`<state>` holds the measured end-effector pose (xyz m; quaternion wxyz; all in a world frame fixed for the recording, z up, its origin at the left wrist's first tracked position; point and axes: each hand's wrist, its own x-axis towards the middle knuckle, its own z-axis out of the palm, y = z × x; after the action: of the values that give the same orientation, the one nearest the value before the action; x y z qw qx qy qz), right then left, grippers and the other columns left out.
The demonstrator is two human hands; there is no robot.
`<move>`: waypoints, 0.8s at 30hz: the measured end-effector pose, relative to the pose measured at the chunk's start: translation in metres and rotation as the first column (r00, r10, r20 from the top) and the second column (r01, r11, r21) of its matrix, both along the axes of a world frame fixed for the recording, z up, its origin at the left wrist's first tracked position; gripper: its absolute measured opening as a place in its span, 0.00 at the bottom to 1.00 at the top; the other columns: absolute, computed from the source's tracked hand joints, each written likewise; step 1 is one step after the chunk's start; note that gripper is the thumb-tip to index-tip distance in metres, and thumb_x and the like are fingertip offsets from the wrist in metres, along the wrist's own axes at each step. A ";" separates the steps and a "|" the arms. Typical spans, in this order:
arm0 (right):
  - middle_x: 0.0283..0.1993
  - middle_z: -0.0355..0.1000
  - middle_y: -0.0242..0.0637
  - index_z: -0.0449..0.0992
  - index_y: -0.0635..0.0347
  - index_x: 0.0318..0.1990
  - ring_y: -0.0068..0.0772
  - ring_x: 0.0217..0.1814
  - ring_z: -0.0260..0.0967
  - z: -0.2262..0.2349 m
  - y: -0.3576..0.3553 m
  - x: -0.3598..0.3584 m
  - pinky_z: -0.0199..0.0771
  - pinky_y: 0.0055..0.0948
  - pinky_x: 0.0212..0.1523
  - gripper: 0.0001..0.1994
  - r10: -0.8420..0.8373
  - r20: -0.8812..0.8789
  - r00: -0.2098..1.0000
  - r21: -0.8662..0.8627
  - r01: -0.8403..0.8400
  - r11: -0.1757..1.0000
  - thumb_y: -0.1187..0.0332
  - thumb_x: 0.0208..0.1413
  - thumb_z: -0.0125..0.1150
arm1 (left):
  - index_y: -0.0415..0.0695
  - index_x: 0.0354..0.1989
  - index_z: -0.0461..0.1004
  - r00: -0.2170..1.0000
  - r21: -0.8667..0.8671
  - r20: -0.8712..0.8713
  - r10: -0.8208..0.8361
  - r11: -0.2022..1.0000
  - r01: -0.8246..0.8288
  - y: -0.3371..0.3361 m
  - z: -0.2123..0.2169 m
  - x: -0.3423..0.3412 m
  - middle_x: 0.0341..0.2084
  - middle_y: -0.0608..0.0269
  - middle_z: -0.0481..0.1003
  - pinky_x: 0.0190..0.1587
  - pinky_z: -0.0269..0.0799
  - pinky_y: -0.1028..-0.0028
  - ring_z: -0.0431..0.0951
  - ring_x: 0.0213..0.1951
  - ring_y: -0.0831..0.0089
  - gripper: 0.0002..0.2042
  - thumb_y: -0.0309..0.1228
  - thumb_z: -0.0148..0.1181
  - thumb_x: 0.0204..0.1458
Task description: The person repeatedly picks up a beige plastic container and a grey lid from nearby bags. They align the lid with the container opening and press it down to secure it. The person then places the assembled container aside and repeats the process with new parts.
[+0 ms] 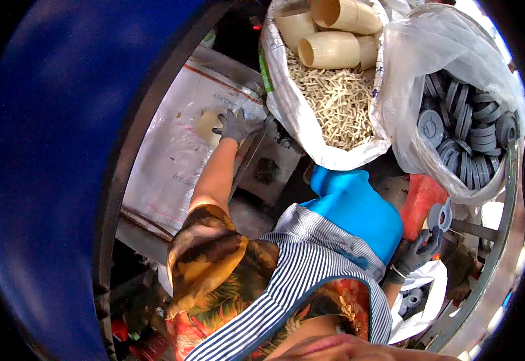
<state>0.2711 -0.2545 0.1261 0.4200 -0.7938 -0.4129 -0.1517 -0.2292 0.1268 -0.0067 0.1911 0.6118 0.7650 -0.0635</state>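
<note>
My left hand (pixel 236 125), in a dark grey glove, reaches out with fingers spread. Its fingertips are at the edge of a cream-coloured rounded piece (pixel 207 128) on a surface covered with whitish plastic sheeting (pixel 166 162); whether they touch it I cannot tell. On the right, my gloved right hand (pixel 419 253) holds a grey round plastic cap (pixel 440 215) by its lower edge, with a raised ring in its middle.
A white sack (pixel 316 153) of small cream pieces (pixel 338 105) and cream plastic cups (pixel 330 50) stands ahead. Beside it, a clear bag (pixel 410 129) holds grey round caps (pixel 464 120). A white bag (pixel 434 289) with grey parts sits below my right hand. A dark blue panel (pixel 58 150) fills the left.
</note>
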 end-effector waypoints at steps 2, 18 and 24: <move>0.60 0.67 0.52 0.70 0.69 0.55 0.50 0.62 0.63 0.002 -0.017 -0.005 0.64 0.44 0.62 0.17 -0.037 0.082 0.996 -0.071 0.043 0.997 0.68 0.62 0.57 | 0.58 0.73 0.49 0.957 0.028 -0.269 -0.109 0.992 0.121 -0.013 0.009 0.021 0.73 0.53 0.43 0.58 0.43 0.22 0.38 0.72 0.40 0.50 0.64 0.63 0.41; 0.75 0.45 0.45 0.39 0.63 0.74 0.39 0.76 0.46 0.030 0.093 -0.089 0.48 0.40 0.72 0.57 0.697 -0.716 -0.040 0.582 -0.585 0.565 0.52 0.44 0.74 | 0.63 0.56 0.75 0.354 0.860 -0.227 -0.907 -0.017 0.509 -0.205 0.167 0.143 0.61 0.65 0.65 0.66 0.57 0.45 0.61 0.64 0.52 0.20 0.33 0.54 0.53; 0.69 0.57 0.49 0.48 0.68 0.71 0.43 0.72 0.56 0.053 0.052 -0.068 0.53 0.39 0.71 0.66 0.688 -0.533 0.492 0.255 -0.682 0.685 0.49 0.25 0.84 | 0.62 0.52 0.76 -0.137 0.753 -0.265 -0.955 -0.293 0.589 -0.217 0.173 0.160 0.58 0.69 0.69 0.63 0.63 0.51 0.67 0.60 0.60 0.19 0.39 0.59 0.50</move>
<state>0.2029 -0.2025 0.1791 0.5554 -0.5668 -0.5402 0.2800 -0.0689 -0.0898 0.1660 0.0183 0.9632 -0.0454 0.2642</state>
